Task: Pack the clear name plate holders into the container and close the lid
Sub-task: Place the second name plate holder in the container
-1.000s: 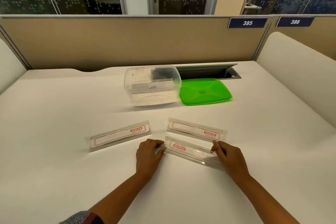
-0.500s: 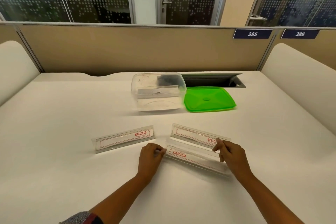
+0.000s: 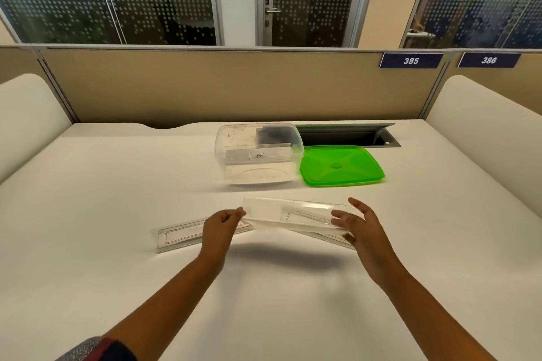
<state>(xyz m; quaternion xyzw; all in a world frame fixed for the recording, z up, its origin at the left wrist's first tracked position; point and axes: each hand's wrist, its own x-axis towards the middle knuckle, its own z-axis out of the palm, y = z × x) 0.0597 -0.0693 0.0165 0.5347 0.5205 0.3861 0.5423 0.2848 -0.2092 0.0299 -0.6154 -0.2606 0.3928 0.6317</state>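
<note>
hands (image 3: 220, 228) (image 3: 362, 227) lifting holder (image 3: 290, 212), container (image 3: 259, 154) — lid (image 3: 341, 165)

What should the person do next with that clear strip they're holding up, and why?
Probably carry the lifted name plate holder, held between left hand and right hand, forward to the open container; its green lid lies beside it.

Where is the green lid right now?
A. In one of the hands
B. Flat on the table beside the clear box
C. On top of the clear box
B: the green lid lies flat on the table just right of the open clear box, and neither hand touches it.
</note>
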